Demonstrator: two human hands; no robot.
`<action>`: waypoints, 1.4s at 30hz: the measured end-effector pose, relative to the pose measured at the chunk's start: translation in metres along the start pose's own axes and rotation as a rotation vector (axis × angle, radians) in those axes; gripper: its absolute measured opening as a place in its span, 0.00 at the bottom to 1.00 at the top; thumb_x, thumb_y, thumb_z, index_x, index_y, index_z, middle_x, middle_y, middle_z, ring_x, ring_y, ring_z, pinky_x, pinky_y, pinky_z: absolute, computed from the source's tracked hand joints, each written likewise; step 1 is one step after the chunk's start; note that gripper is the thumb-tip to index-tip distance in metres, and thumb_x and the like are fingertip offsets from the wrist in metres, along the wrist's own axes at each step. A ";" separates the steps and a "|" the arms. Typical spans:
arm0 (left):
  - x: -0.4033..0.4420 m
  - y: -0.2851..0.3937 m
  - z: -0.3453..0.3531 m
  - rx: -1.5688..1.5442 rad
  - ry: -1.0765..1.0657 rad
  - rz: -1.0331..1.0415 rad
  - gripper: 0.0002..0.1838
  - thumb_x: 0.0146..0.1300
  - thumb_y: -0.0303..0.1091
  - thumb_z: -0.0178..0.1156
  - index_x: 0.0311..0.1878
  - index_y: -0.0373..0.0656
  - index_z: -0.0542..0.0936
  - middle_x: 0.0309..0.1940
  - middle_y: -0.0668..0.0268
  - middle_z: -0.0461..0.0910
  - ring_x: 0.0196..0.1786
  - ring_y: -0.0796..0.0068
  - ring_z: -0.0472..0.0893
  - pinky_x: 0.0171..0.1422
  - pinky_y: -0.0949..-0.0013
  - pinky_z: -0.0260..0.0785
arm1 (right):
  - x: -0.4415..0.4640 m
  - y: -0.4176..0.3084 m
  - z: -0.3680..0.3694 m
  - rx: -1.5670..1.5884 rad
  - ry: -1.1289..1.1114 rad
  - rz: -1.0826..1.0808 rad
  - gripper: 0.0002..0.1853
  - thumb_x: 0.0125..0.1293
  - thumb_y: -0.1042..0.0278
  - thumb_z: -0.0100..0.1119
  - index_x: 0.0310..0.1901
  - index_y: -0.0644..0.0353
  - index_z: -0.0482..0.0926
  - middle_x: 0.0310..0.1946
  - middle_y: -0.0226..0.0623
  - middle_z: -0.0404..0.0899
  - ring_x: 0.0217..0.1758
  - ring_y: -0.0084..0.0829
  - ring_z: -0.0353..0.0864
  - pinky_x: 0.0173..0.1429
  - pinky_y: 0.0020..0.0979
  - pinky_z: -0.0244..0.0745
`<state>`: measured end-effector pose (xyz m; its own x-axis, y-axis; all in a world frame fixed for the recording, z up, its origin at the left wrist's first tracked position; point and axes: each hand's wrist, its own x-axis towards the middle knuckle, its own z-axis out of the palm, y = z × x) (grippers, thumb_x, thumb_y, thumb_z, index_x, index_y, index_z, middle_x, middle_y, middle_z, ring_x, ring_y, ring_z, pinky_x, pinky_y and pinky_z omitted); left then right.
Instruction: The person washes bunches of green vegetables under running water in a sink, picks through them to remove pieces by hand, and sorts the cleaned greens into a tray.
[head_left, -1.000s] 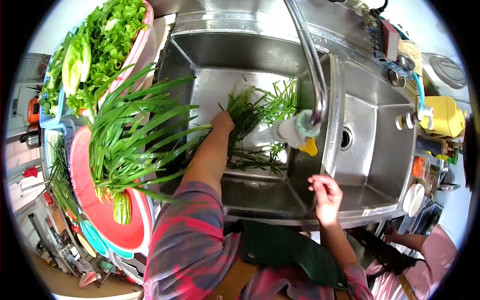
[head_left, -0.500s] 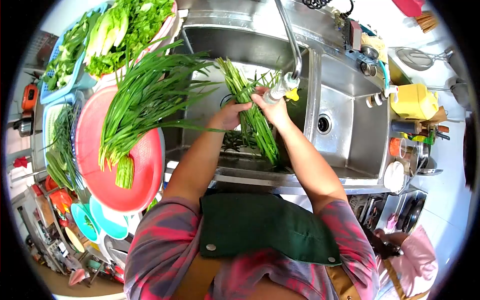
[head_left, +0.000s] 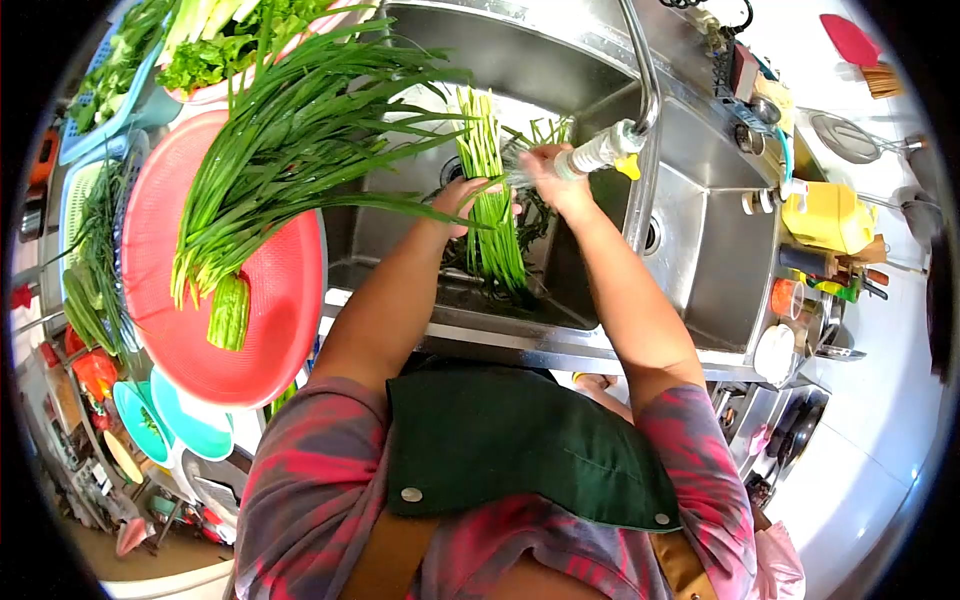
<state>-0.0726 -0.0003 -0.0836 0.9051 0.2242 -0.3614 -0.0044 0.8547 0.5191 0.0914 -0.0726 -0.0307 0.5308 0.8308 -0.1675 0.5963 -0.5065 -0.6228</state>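
Observation:
My left hand is closed around a bundle of garlic chives, held nearly upright over the left sink basin. Its pale cut stems point away from me. To the right of the bundle, my right hand is beside the tap nozzle, apart from the stems. Its fingers look loosely apart, partly blurred by the spraying water. Loose green leaves lie in the basin behind the bundle. Another large bunch of chives rests on the red colander to my left, its leaf tips reaching over the basin.
A second basin with a drain is on the right. Beyond it stand a yellow jug and a wire strainer. Leafy greens fill a basket at the upper left. Turquoise bowls sit below the colander.
My right hand has left the chives and moved right, beside the nozzle. The bundle in my left hand has turned more upright. The whole view has shifted slightly.

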 end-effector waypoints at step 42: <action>0.006 0.002 0.013 0.290 0.078 0.180 0.15 0.49 0.23 0.58 0.43 0.37 0.73 0.40 0.59 0.77 0.37 0.72 0.76 0.46 0.68 0.68 | -0.013 0.004 0.007 0.461 -0.397 0.080 0.16 0.59 0.57 0.52 0.41 0.61 0.73 0.26 0.33 0.73 0.31 0.27 0.69 0.39 0.28 0.66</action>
<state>-0.0621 -0.0037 -0.0747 0.8654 0.4039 -0.2964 -0.0297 0.6320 0.7744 0.0825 -0.0834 -0.0364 0.2454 0.8617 -0.4442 0.1947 -0.4927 -0.8482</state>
